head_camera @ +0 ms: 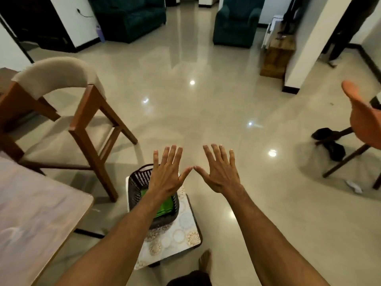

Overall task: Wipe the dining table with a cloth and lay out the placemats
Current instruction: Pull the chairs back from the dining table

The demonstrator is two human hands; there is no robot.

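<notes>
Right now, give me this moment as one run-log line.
left hand: open, empty, over dark basket | right hand: open, empty | green folded fabric: in that basket, on patterned stool | dining table: left, not touched

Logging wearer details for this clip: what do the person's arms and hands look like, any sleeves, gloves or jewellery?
The left hand and right hand wear no gloves, rings, watch or bracelet; both arms are bare, with no sleeves in view.

Person seen from above. Forearms bare up to the frame edge, fine dark hair on both. Left grip (168, 178) and right grip (221, 176) bare, fingers long and slim. Small dark mark (238, 174) by right wrist. Foot (205, 262) bare. Dark garment (189, 280) at bottom edge, type unclear.
</notes>
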